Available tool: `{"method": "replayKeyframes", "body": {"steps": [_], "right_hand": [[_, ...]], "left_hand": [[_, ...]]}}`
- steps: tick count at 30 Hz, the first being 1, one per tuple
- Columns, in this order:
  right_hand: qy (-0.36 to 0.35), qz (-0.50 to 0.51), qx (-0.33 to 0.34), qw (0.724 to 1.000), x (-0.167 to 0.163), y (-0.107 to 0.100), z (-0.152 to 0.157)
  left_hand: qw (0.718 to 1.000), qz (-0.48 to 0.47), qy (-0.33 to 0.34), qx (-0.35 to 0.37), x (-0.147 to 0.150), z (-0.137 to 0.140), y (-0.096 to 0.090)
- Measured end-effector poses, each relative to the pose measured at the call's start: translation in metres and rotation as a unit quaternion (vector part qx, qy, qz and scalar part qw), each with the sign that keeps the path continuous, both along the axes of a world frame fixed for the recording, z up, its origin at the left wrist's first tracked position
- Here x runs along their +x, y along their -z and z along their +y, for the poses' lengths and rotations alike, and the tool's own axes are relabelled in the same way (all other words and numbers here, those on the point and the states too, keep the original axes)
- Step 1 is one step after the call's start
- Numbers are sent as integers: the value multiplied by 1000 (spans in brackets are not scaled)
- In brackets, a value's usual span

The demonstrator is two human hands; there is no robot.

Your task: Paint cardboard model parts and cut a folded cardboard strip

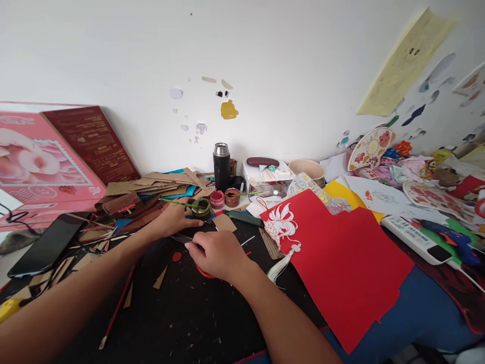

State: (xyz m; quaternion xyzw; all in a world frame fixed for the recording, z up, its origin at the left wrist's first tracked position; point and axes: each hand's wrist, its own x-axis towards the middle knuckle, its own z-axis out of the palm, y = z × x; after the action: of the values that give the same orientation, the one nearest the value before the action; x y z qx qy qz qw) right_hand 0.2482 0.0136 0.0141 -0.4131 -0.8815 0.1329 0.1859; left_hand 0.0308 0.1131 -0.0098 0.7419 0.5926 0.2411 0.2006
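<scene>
The right hand (219, 255) has its fingers wrapped round red-handled metal scissors (182, 237), presumably for control, below six o'clock of the round green jar (201, 208); whether the bent-fingered left hand (172, 221) grips anything, I can't tell.

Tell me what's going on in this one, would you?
A person is working with both hands over a black mat. The right hand holds what look like red-handled scissors, with the blades near the left hand. The left hand is beside a jar of green paint; whether it grips anything is unclear. To the right, a white-tasseled ornament lies at the edge of a large red sheet.
</scene>
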Motion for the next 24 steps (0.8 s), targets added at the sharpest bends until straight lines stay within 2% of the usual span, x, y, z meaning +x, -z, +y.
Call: {"method": "replayKeyframes", "body": {"steps": [9, 14, 17, 24], "right_hand": [[-3, -16, -2, 1000, 0, 1, 1], [-5, -11, -10, 1000, 0, 0, 0], [-6, -15, -11, 1000, 0, -1, -1], [-10, -21, -2, 1000, 0, 1, 0]], "left_hand": [[999, 20, -16, -19, 3, 4, 2], [996, 20, -78, 38, -8, 9, -13], [995, 24, -77, 59, -14, 15, -21], [996, 61, -61, 6, -3, 27, -14]]}}
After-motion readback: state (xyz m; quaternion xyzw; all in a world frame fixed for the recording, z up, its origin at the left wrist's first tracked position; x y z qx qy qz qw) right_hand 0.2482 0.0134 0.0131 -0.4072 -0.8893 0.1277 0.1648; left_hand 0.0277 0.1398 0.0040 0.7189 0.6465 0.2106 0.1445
